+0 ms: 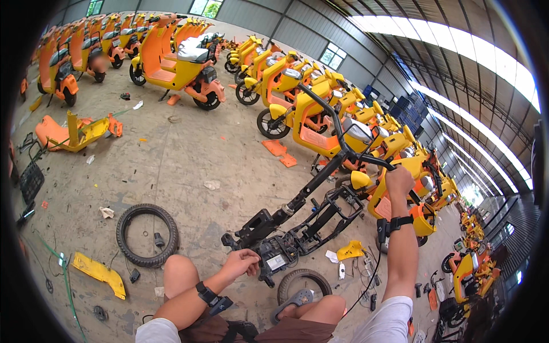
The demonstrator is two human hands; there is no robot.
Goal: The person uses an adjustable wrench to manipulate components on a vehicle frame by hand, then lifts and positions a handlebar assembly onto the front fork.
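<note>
1. On the concrete floor [189, 166] of a big hall, just in front of the person, there is a black scooter frame [313, 228], stripped of its body panels; its steering column is leaning toward the upper right.
2. At the upper end of this frame, the right hand [400, 180] is clenched around one side of the black handlebar [330, 108], with the arm stretched forward.
3. At the lower end, the left hand [240, 264] is just beside a dark box with a pale label [277, 262], which sits in the frame. Its fingers are bent and close together; I cannot tell whether they touch the box or hold something small.
4. On both wrists there are black straps with small devices.
5. Between the person's legs and the frame lies one tyre [303, 273], partly hidden, near a grey sandal [296, 303]; another tyre [121, 237] lies flat to the left.
6. Near the left tyre lies a long yellow panel [100, 274]; to the right of the frame's lower end, a smaller yellow piece [350, 250] lies beside some cables.
7. Behind the frame, yellow and orange scooters [311, 137] stand in long rows, toward the grey wall [246, 26].
</note>
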